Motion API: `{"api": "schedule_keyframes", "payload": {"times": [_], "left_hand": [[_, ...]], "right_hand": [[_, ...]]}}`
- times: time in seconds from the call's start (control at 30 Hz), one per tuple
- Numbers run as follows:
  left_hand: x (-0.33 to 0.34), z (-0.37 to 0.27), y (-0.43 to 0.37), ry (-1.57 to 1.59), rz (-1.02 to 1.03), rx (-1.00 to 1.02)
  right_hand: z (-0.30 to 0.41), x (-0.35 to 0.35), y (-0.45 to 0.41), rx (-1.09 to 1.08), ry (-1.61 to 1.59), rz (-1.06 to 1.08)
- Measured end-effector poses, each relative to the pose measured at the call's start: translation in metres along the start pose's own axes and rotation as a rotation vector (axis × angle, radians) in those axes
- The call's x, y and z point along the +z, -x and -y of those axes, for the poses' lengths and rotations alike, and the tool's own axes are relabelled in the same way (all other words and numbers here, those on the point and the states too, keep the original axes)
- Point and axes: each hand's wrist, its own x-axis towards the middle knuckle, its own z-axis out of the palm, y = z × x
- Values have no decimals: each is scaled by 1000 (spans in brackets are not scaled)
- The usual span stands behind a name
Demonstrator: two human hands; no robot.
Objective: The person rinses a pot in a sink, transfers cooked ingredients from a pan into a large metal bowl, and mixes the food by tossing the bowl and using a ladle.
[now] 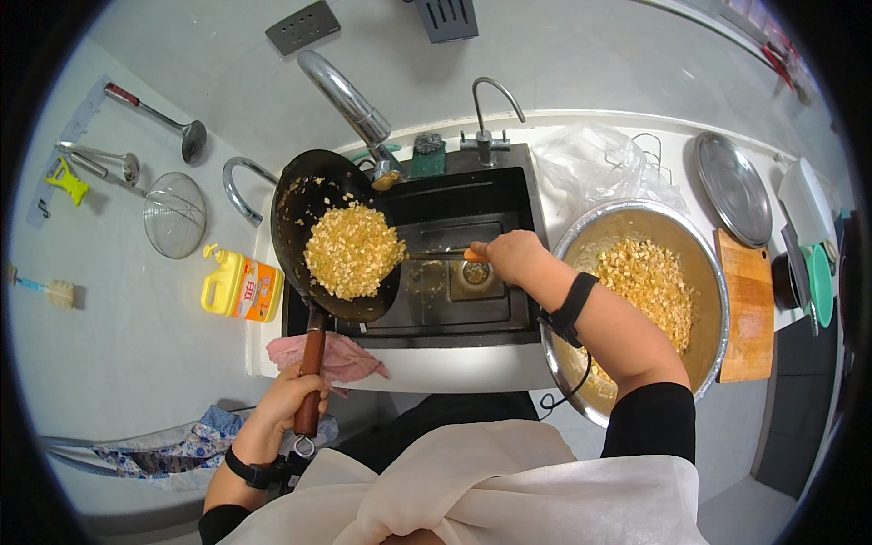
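My left hand (pixel 291 398) grips the wooden handle (pixel 313 354) of a dark wok (pixel 289 197), which rests over the left part of the black sink (pixel 436 327). Inside the wok lies a heap of diced yellowish food (pixel 351 252). My right hand (pixel 512 257) holds the orange handle of a spatula (pixel 439 255) above the sink, its tip at the right edge of the heap. Below my right forearm stands a large metal basin (pixel 712 306) containing more of the diced food (pixel 644 286); my forearm hides part of it.
A chrome faucet (pixel 354 102) reaches over the wok's far rim, and a thin tap (pixel 485 129) stands behind the sink. Left are a yellow detergent jug (pixel 242 286) and a pink cloth (pixel 351 361). Right are a plastic bag (pixel 593 163), a metal lid (pixel 734 187) and a wooden cutting board (pixel 746 320).
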Motion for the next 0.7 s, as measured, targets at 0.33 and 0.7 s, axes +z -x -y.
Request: {"api": "schedule_keyframes", "payload": {"times": [0.33,0.7], "left_hand": [[2,0,1,-13,-2,4],[1,1,0,-28,-3,-6]], "right_hand": [[1,-1,2,-12,12,14],[-1,2,0,-18,-6,-3]]}}
